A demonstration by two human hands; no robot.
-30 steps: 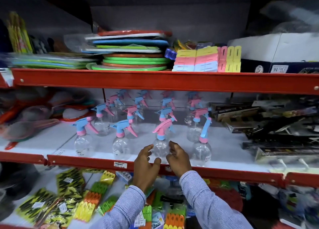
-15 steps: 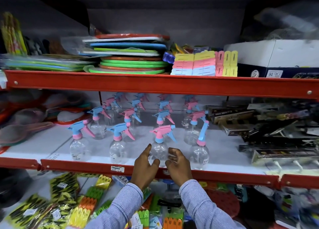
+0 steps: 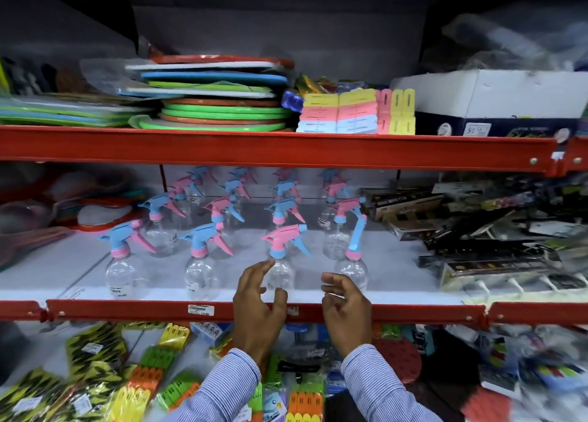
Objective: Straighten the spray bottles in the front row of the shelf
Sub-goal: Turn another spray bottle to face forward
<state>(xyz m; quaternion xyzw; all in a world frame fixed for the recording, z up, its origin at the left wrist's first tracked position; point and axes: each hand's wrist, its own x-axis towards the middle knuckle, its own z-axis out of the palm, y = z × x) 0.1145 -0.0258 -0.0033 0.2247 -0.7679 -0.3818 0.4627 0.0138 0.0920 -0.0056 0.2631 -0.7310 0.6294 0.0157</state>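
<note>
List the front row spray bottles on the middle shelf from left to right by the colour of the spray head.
Blue-headed bottle → blue-headed bottle → pink-headed bottle → bottle with head turned edge-on, blue over a pink collar.

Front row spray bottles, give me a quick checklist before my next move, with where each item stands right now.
1. Left hand free: cannot tell; its fingers curl beside the pink-headed bottle.
2. Right hand free: ok, open and empty, between that bottle and the far-right bottle.
3. Pink-headed bottle faces like its neighbours: ok, nozzle left.
4. Far-right bottle matches: not ok, its spray head is turned and looks narrow and upright.
5. Leftmost bottle and second bottle aligned: ok, both upright, nozzles left.
6. All four bottles upright behind the red shelf lip: ok.
</note>
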